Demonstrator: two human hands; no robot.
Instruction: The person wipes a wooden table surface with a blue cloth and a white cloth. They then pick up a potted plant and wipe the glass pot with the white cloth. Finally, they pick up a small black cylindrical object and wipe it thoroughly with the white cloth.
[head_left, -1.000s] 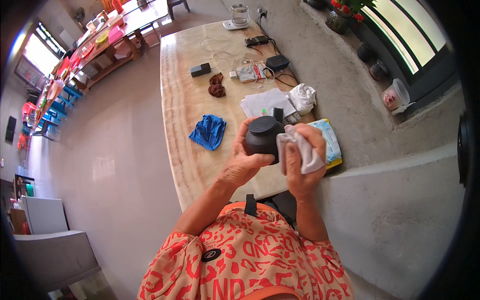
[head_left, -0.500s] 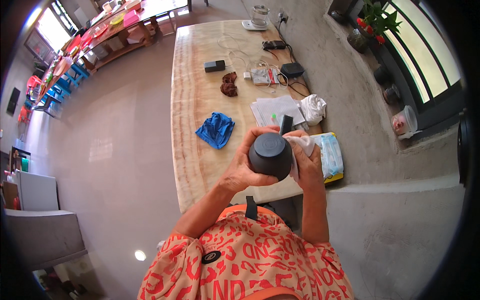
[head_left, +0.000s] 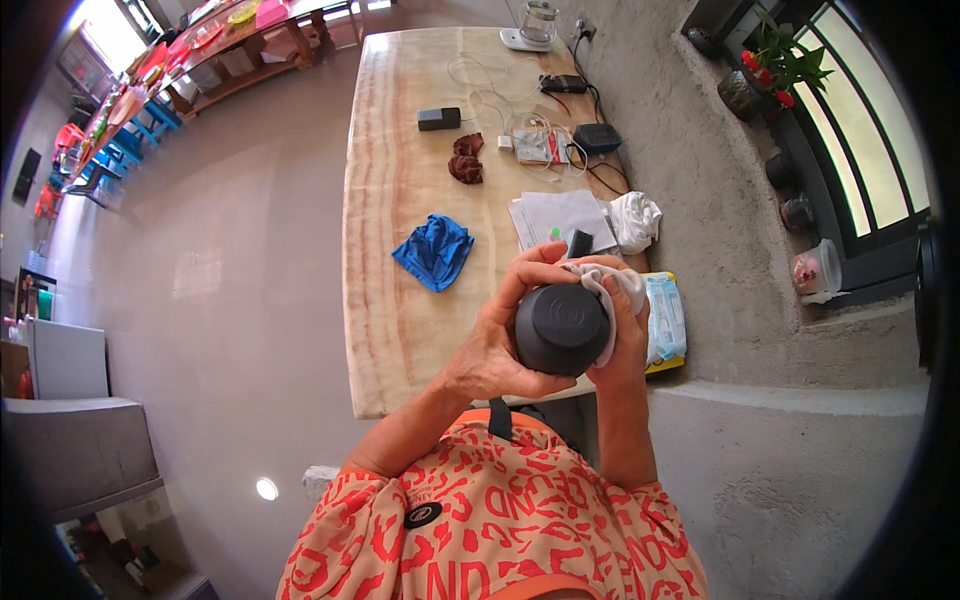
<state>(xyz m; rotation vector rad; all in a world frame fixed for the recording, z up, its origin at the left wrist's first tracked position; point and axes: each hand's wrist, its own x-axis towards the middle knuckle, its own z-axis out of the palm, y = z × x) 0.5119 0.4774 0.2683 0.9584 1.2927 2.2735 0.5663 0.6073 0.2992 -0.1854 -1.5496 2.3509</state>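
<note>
Fingers of your left hand [head_left: 495, 345] wrapped round the dark round pot [head_left: 561, 328], held above the near edge of the marble table [head_left: 385, 200]. Its flat circular base faced up at you, so its axis ran toward the camera. Your right hand [head_left: 625, 345] pressed a white cloth [head_left: 608, 285] against its far right side.

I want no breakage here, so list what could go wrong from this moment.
1. The black pot is held in the air near the table edge, gripped by the left hand alone; a slip could drop it to the floor.
2. The right hand presses a white cloth on it; a hard push could twist it loose.
</note>
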